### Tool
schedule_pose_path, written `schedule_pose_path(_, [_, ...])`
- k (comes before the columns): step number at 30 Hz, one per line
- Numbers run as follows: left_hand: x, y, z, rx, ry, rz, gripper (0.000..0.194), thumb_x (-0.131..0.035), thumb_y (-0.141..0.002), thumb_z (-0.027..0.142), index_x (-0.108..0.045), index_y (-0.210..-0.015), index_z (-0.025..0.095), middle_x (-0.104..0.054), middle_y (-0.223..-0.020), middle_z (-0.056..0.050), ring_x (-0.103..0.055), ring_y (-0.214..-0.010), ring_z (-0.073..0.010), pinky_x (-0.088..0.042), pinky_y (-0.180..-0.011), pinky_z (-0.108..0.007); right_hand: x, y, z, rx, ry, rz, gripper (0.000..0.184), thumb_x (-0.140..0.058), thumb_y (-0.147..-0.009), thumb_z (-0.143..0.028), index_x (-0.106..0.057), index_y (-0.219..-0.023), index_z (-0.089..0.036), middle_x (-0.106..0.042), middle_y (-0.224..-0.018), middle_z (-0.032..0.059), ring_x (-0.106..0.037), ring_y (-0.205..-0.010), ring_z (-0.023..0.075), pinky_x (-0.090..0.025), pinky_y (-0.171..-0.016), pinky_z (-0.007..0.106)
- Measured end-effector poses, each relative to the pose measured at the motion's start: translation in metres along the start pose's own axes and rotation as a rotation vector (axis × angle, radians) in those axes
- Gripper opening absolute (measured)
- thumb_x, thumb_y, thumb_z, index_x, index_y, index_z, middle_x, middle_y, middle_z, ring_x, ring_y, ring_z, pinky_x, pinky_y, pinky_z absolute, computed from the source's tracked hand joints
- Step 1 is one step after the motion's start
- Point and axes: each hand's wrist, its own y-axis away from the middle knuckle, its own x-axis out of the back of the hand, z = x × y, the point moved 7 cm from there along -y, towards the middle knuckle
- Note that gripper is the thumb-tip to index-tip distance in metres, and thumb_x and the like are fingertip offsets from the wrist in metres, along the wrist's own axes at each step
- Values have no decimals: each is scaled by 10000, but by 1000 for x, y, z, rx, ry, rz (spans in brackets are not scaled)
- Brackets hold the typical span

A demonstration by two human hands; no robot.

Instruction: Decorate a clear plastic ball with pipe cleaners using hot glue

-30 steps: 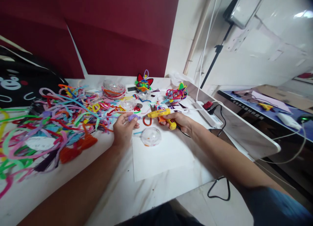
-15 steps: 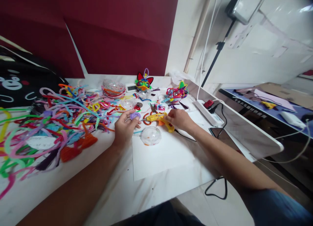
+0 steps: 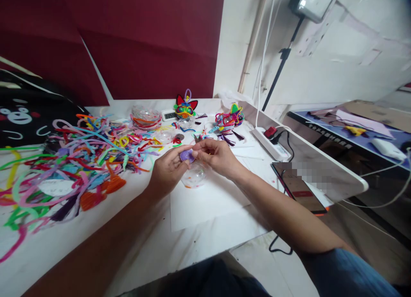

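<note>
Marbled tabletop [image 3: 141,258] below, dark red sheet [image 3: 154,44] behind, and both hands meet! The left hand [image 3: 165,170] pinches the purple piece [image 3: 186,156]; the right hand [image 3: 220,158], now rid of the yellow glue gun, closes its fingertips on the piece's edge. That swap puts two hands on the small work. Just below the grip sits the clear dome [image 3: 194,179]; colourful pipe cleaners [image 3: 93,145] sprawl well off to its left.

The left hand [image 3: 167,167] and right hand [image 3: 218,156] pinch a small purple coil [image 3: 187,156] between them. Just beside them, a clear dome [image 3: 194,177] sits on white paper [image 3: 205,207], with colourful pipe cleaners [image 3: 93,153] heaped to the left.
</note>
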Motion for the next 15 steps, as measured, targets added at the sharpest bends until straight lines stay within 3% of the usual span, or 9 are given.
schedule_pose_path(3, [-4,1,8,8,-42,-69,469,-659,-757,280,-624,-1202,135,-688,-1168,-109,-702,-798,-177,-577,-652,-254,3,2,2,10,-24,6,249,-762,-670,-332,-642,-797,-155,-582,-593,-42,-499,-521,88,-379,-511,215])
schedule_pose_path(10, [-11,-3,20,13,-166,-227,503,-606,-824,298,-546,-1306,167,-681,-813,-23,-647,-621,-141,-505,-511,-219,7,8,8,-65,-51,17,316,-812,-620,-383,-634,-743,-154,-589,-584,-35,-529,-531,96,-430,-540,231])
schedule_pose_path(15, [6,-7,11,-17,-223,-40,441,-646,-815,366,-599,-1210,175,-673,-905,-43,-640,-636,-135,-505,-556,-234,13,8,16,-165,-47,101,321,-813,-583,-377,-623,-710,-151,-566,-520,-45,-477,-453,80,-352,-444,210])
